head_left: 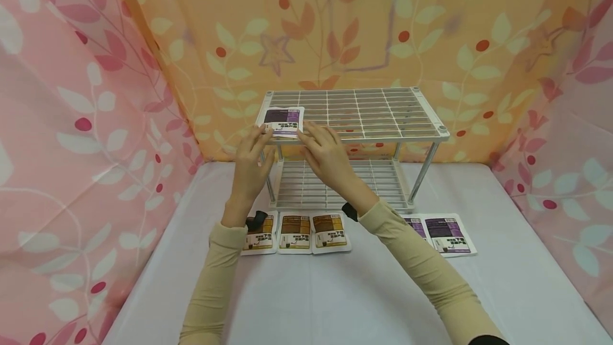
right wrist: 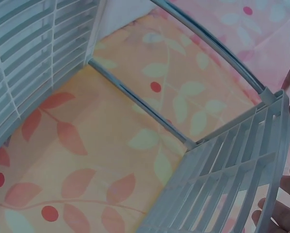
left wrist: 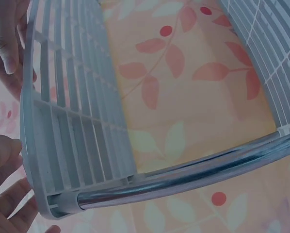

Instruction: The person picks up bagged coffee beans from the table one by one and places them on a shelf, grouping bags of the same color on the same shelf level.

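Note:
A white pouch with a purple and black label (head_left: 284,121) lies flat at the front left corner of the upper shelf of a white wire-grid rack (head_left: 364,116). My left hand (head_left: 250,159) is at the pouch's lower left edge, its fingertips right by the corner. From the other side, my right hand (head_left: 329,157) reaches the lower right edge with extended fingers. In the left wrist view, left-hand fingers (left wrist: 4,150) show beside the shelf's rim. The right wrist view has right-hand fingers (right wrist: 281,213) along the same rim. The pouch is hidden in both wrist views.
Below the rack's lower shelf (head_left: 340,182), brown-labelled pouches (head_left: 295,232) stand in a row on the white table (head_left: 306,297). Purple-labelled pouches (head_left: 447,234) lie at the right, partly behind my right sleeve. Metal posts (head_left: 423,172) join the shelves. Patterned cloth (head_left: 479,68) hangs around.

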The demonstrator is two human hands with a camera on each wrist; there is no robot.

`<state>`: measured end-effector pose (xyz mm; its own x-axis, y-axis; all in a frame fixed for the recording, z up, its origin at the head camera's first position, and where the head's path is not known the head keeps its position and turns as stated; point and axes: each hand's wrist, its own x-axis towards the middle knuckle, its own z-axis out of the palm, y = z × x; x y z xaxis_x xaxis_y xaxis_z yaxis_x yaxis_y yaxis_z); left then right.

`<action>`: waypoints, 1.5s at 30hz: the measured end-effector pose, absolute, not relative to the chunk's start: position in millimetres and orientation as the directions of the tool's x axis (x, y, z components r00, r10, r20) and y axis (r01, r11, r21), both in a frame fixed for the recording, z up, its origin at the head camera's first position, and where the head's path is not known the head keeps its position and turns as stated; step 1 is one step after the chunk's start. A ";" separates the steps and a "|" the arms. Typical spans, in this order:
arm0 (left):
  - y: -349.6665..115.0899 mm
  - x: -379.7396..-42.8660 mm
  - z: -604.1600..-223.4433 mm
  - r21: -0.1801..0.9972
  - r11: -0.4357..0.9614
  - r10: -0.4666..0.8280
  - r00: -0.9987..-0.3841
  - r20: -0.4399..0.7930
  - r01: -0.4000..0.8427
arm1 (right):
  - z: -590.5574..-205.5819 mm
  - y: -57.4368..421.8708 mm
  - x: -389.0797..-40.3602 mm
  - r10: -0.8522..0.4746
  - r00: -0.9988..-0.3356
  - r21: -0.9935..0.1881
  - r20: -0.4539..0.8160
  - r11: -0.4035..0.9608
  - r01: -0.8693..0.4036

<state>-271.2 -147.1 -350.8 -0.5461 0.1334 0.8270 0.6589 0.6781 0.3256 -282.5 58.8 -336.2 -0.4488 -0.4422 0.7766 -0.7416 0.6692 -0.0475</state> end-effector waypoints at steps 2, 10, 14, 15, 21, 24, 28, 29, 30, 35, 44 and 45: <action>-145.3 -269.6 -352.8 0.320 0.678 0.137 -0.541 0.830 0.662 | -337.5 61.9 -281.7 -0.442 -0.448 -0.047 0.777 0.669 -0.742; -137.5 -265.5 -360.6 0.279 0.688 0.133 -0.495 0.859 0.669 | -344.9 74.8 -278.1 -0.417 -0.409 -0.056 0.812 0.642 -0.765; -132.9 -260.4 -363.0 0.269 0.691 0.130 -0.481 0.867 0.671 | -350.0 80.1 -275.2 -0.401 -0.381 -0.056 0.833 0.625 -0.779; -131.8 -259.4 -363.7 0.268 0.691 0.129 -0.480 0.868 0.671 | -351.7 81.4 -274.8 -0.399 -0.377 -0.056 0.836 0.622 -0.781; -125.7 -255.9 -370.8 0.286 0.667 0.115 -0.474 0.873 0.688 | -359.9 90.1 -270.5 -0.395 -0.361 -0.054 0.844 0.609 -0.791; -122.3 -254.6 -375.7 0.282 0.656 0.118 -0.464 0.878 0.700 | -363.7 95.6 -268.4 -0.395 -0.356 -0.052 0.847 0.605 -0.795; -117.6 -253.7 -383.3 0.258 0.659 0.135 -0.448 0.884 0.707 | -368.2 103.3 -265.3 -0.394 -0.354 -0.053 0.848 0.602 -0.797; -116.4 -253.7 -385.5 0.250 0.660 0.140 -0.443 0.886 0.709 | -369.4 105.3 -264.4 -0.394 -0.353 -0.053 0.849 0.601 -0.798; -115.1 -253.7 -387.7 0.241 0.663 0.148 -0.439 0.886 0.709 | -370.5 107.3 -263.3 -0.393 -0.353 -0.053 0.849 0.602 -0.797; -108.8 -252.5 -395.9 0.212 0.659 0.171 -0.419 0.892 0.722 | -377.3 116.9 -259.7 -0.388 -0.342 -0.052 0.856 0.594 -0.803; -98.1 -248.4 -406.7 0.205 0.644 0.214 -0.431 0.877 0.737 | -389.5 135.2 -256.9 -0.389 -0.317 -0.031 0.865 0.588 -0.808; -96.8 -247.8 -408.1 0.203 0.645 0.223 -0.436 0.872 0.737 | -391.1 137.3 -256.4 -0.391 -0.320 -0.032 0.863 0.590 -0.807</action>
<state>-247.8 -96.8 -408.1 -0.4359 0.2234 0.8718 0.7369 0.6448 0.2032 -256.4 137.3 -391.1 -0.3202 -0.3911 0.8629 -0.8070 0.5897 -0.0322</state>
